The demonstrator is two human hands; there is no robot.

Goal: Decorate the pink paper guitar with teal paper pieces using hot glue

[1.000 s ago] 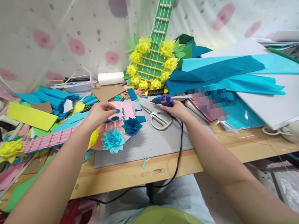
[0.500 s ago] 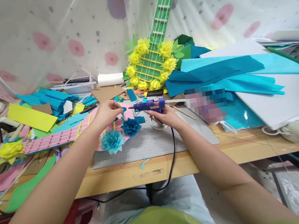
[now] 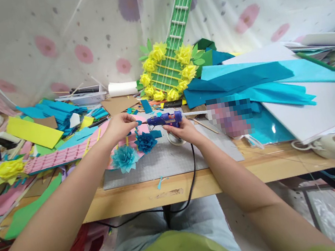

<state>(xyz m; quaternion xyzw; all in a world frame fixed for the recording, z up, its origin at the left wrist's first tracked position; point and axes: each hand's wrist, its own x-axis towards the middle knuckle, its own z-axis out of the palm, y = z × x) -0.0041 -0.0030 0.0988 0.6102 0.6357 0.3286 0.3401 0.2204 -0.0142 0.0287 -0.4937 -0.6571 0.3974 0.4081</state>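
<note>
My left hand (image 3: 122,125) pinches a small dark-blue paper piece (image 3: 139,122) above the pink paper guitar (image 3: 60,157). In my right hand (image 3: 184,130) is a blue hot glue gun (image 3: 166,119), its nozzle pointing left and at the blue piece; whether they touch I cannot tell. A white glue stick (image 3: 195,113) juts from the gun's back. On the guitar's body sit a light-blue paper flower (image 3: 124,158) and a darker blue paper flower (image 3: 146,142). My left forearm hides part of the guitar.
A grey cutting mat (image 3: 168,166) lies under the work. Behind stands a green paper guitar (image 3: 179,25) with yellow flowers. Blue crepe paper (image 3: 237,81) and white boards (image 3: 316,111) are piled right. The gun's black cord (image 3: 194,168) hangs over the table edge.
My right hand has moved the glue gun slightly left, bringing its nozzle up to the blue paper piece. My left hand has stayed nearly still.
</note>
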